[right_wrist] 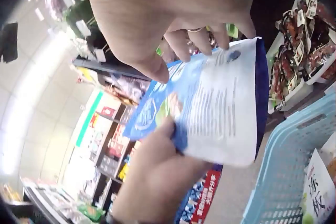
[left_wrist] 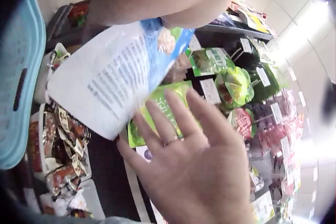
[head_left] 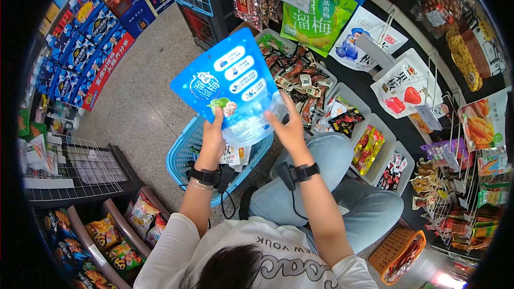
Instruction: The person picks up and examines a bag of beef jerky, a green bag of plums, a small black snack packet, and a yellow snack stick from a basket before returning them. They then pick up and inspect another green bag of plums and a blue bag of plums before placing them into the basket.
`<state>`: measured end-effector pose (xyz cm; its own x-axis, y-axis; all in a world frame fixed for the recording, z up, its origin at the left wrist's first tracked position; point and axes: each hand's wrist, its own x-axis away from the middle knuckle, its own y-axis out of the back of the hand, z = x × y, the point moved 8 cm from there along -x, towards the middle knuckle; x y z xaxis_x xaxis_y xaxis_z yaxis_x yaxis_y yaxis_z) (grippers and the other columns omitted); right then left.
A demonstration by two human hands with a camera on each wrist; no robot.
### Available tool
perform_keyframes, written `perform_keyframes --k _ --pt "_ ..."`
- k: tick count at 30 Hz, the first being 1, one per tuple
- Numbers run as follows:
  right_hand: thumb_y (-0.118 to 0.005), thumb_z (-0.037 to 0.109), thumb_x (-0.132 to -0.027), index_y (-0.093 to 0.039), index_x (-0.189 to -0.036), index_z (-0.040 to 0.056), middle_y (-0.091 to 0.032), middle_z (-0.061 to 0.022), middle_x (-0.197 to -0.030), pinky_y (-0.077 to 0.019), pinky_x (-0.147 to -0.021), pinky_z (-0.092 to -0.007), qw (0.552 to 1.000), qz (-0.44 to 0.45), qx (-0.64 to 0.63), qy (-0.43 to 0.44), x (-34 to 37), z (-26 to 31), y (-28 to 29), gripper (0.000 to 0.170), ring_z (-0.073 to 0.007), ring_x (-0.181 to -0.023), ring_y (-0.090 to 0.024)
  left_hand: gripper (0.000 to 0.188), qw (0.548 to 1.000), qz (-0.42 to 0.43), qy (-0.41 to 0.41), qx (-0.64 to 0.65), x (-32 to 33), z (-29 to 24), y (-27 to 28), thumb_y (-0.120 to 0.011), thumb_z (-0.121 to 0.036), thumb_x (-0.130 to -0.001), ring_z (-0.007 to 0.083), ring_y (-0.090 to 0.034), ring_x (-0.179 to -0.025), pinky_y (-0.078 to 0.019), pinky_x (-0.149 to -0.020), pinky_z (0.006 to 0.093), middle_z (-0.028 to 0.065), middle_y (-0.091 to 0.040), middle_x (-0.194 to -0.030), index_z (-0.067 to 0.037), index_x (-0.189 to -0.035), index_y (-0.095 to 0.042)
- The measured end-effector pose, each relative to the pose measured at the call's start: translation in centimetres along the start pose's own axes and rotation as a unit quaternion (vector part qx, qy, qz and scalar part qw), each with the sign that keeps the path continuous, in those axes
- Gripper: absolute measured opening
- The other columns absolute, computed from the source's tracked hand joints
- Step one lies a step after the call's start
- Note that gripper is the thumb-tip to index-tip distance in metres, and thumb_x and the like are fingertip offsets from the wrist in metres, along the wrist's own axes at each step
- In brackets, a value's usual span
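Note:
A blue and white snack pouch (head_left: pixel 235 85), printed with a green plum, is held up in front of the person in the head view. The left hand (head_left: pixel 214 142) grips its lower left edge, thumb across the printed face. At the right edge is the right hand (head_left: pixel 289 131). Its fingers, mostly straight and spread, lie along that edge in the left wrist view, palm (left_wrist: pixel 194 171) showing. Below the pouch stands a light blue shopping basket (right_wrist: pixel 273 166) with white packets (right_wrist: pixel 317 187) inside.
Trays of wrapped snacks (head_left: pixel 369 147) line the right side by the person's bent knees. Above them, bags such as a green plum bag (head_left: pixel 321 16) hang on hooks. An orange basket (head_left: pixel 393 249) stands at lower right, a wire rack (head_left: pixel 80 166) at left.

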<state>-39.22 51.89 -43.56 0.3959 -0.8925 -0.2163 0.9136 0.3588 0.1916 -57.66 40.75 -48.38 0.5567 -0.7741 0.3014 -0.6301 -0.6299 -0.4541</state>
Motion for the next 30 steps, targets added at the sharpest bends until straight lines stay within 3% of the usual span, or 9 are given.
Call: perform_keyframes --k 2,3,6,7,15,20,24,27,30 --pt "-0.073 0.020 -0.079 -0.041 -0.133 -0.0025 -0.048 -0.0190 -0.131 -0.0382 -0.099 -0.0357 0.996 0.016 -0.077 -0.039 -1.2 -3.3 0.1 0.066 -0.0247 -0.119 -0.048 0.043 1.000 0.030 0.005 0.003 0.0 -0.2 0.0 -0.054 -0.032 -0.094 0.0191 -0.054 -0.108 -0.0409 -0.095 0.0336 0.0085 -0.056 -0.120 -0.001 -0.123 -0.050" --pt "-0.074 0.017 -0.078 -0.050 -0.125 -0.0019 -0.057 -0.0143 -0.121 -0.0435 -0.092 -0.0326 0.976 0.064 -0.199 -0.066 -1.6 -2.2 -0.3 0.055 -0.0195 -0.108 -0.055 0.042 0.999 0.037 0.006 -0.010 0.1 -0.3 0.0 -0.055 -0.032 -0.094 0.0188 -0.054 -0.108 -0.0408 -0.095 0.0336 0.0083 -0.057 -0.119 -0.001 -0.123 -0.050" --pt "-0.074 0.012 -0.079 -0.059 -0.112 -0.0008 -0.065 -0.0086 -0.105 -0.0472 -0.082 -0.0278 0.942 0.156 -0.236 -0.182 -0.6 -2.8 -0.8 0.039 -0.0133 -0.093 -0.060 0.040 0.999 0.040 0.002 -0.034 0.1 -0.2 0.1 -0.056 -0.030 -0.093 0.0180 -0.054 -0.108 -0.0406 -0.095 0.0336 0.0079 -0.058 -0.118 -0.001 -0.121 -0.051" --pt "-0.072 0.010 -0.080 -0.064 -0.104 -0.0003 -0.067 -0.0058 -0.095 -0.0482 -0.076 -0.0244 0.947 0.118 -0.246 -0.172 -0.4 -2.3 -0.6 0.028 -0.0107 -0.085 -0.061 0.040 0.999 0.037 -0.001 -0.040 0.1 -0.1 0.1 -0.057 -0.029 -0.093 0.0178 -0.054 -0.108 -0.0406 -0.095 0.0336 0.0078 -0.058 -0.118 -0.001 -0.121 -0.052" --pt "-0.074 0.010 -0.078 -0.062 -0.107 -0.0001 -0.066 -0.0050 -0.101 -0.0479 -0.080 -0.0263 0.938 0.159 -0.253 -0.177 0.4 -2.8 -0.6 0.033 -0.0108 -0.090 -0.060 0.038 0.997 0.057 0.024 -0.045 0.3 0.1 0.2 -0.059 -0.026 -0.092 0.0168 -0.056 -0.104 -0.0436 -0.091 0.0327 0.0080 -0.059 -0.116 0.000 -0.119 -0.053" --pt "-0.081 0.012 -0.070 -0.056 -0.118 0.0016 -0.062 -0.0068 -0.113 -0.0457 -0.089 -0.0307 0.923 0.264 -0.199 -0.198 2.0 -1.4 -1.4 0.055 -0.0158 -0.102 -0.057 0.028 0.990 0.109 0.023 -0.087 0.5 -0.5 -0.3 -0.062 -0.021 -0.090 0.0144 -0.060 -0.092 -0.0471 -0.083 0.0301 0.0060 -0.065 -0.104 0.000 -0.108 -0.060" --pt "-0.079 0.011 -0.072 -0.056 -0.117 0.0016 -0.062 -0.0075 -0.112 -0.0472 -0.086 -0.0305 0.939 0.207 -0.209 -0.177 2.3 -1.9 -1.7 0.051 -0.0143 -0.100 -0.058 0.026 0.991 0.089 0.008 -0.098 0.2 -1.3 -0.8 -0.063 -0.019 -0.089 0.0124 -0.061 -0.090 -0.0470 -0.082 0.0282 0.0047 -0.065 -0.101 0.000 -0.107 -0.061" --pt "-0.076 0.011 -0.075 -0.058 -0.113 0.0002 -0.064 -0.0078 -0.107 -0.0483 -0.083 -0.0298 0.966 0.141 -0.169 -0.135 2.0 -2.3 -1.6 0.043 -0.0139 -0.096 -0.059 0.037 0.985 0.070 -0.072 -0.140 -0.9 -2.7 -1.6 -0.065 -0.020 -0.087 0.0157 -0.060 -0.097 -0.0462 -0.086 0.0319 0.0077 -0.063 -0.109 0.000 -0.117 -0.055" --pt "-0.073 0.015 -0.079 -0.061 -0.110 -0.0003 -0.067 -0.0110 -0.103 -0.0491 -0.080 -0.0294 0.995 0.045 -0.046 -0.076 1.6 -1.9 -1.5 0.037 -0.0152 -0.092 -0.062 0.078 0.950 -0.023 -0.161 -0.266 -1.7 -3.7 -1.6 -0.075 -0.035 -0.078 0.0300 -0.039 -0.127 -0.0352 -0.098 0.0535 0.0190 -0.038 -0.139 -0.011 -0.140 -0.034"
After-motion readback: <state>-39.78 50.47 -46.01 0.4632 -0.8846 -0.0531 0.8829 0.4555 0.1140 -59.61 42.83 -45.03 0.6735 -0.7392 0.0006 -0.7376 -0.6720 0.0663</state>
